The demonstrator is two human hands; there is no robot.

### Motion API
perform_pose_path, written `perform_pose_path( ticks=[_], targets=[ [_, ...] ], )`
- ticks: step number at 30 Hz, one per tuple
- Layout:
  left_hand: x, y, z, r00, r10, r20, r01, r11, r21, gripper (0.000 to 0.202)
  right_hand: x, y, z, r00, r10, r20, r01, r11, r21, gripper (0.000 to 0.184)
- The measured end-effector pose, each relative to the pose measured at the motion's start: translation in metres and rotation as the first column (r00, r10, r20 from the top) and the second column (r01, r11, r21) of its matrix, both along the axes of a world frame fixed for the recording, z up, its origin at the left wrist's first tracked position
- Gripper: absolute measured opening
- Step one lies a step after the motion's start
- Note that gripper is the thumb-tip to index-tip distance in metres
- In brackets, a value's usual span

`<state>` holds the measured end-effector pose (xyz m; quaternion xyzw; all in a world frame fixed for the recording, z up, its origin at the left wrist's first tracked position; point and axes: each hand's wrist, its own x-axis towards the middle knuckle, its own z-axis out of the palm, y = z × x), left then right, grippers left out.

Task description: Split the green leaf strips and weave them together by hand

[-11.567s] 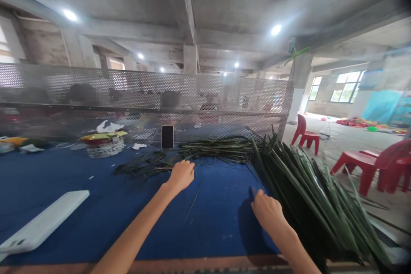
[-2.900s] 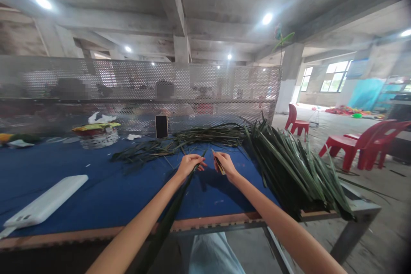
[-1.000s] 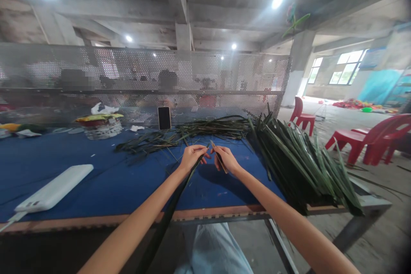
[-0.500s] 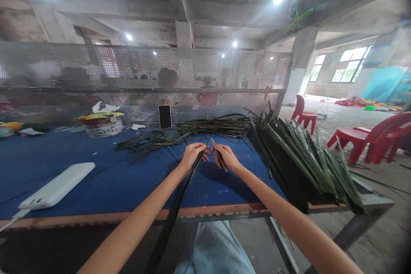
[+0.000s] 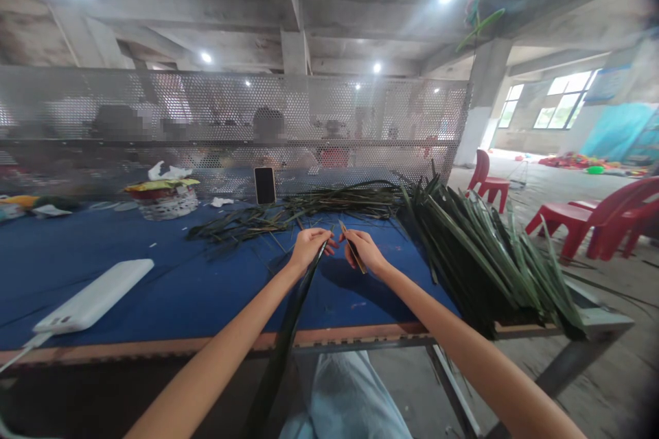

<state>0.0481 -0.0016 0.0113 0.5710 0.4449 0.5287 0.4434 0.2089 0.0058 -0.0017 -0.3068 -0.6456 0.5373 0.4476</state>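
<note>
A person's left hand (image 5: 309, 247) and right hand (image 5: 364, 252) are raised over the middle of a blue-topped desk (image 5: 195, 309), close together but with a narrow gap between them. The left hand is clamped by its fingertips on the upper end of a long, dark green leaf (image 5: 294, 312), which slopes down beside the left forearm and hangs past the wooden near edge of the desk. The right hand is closed around a slim, yellow-edged tool (image 5: 356, 255), its tip pointing up and away; the exact kind is too small to tell. To the right, a thick stack of long green leaves (image 5: 484, 260) fans toward the desk's corner, while thinner green strips (image 5: 344, 202) lie in a loose pile beyond the hands. A phone (image 5: 265, 186) stands upright behind the strips, in front of a perforated metal screen (image 5: 401, 110). At left are a white basket (image 5: 167, 207) topped by a yellow packet (image 5: 160, 186) and, nearer, a white power bank (image 5: 95, 296) with a cable (image 5: 20, 351). Red plastic chairs (image 5: 571, 223) stand on the floor at right, and light blue trousers (image 5: 350, 394) show below the desk
</note>
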Motion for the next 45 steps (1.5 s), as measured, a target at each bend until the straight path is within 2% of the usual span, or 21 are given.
perform_pose_path(
  ticks=[10, 18, 26, 45],
  targets=[
    [0.0004, -0.0009, -0.0016, 0.998, 0.039, -0.054, -0.035, 0.997, 0.065, 0.023, -0.0016, -0.001, 0.0002, 1.0, 0.001, 0.013, -0.001, 1.0, -0.024, 0.023],
    [0.0024, -0.0055, -0.0032, 0.987, 0.037, -0.156, -0.011, 0.986, 0.168, 0.024, -0.0013, 0.0001, -0.0017, 0.999, 0.031, 0.031, -0.03, 0.999, -0.027, 0.022],
    [0.0022, -0.006, -0.0032, 0.98, 0.05, -0.191, -0.008, 0.977, 0.215, 0.021, -0.0018, 0.0007, -0.0036, 0.997, 0.043, 0.07, -0.042, 0.999, -0.012, 0.028],
    [0.0015, -0.0058, -0.0069, 0.971, 0.082, -0.224, -0.016, 0.959, 0.282, 0.02, -0.0026, 0.0005, -0.0022, 0.995, 0.044, 0.094, -0.045, 0.999, 0.001, 0.025]
  ],
)
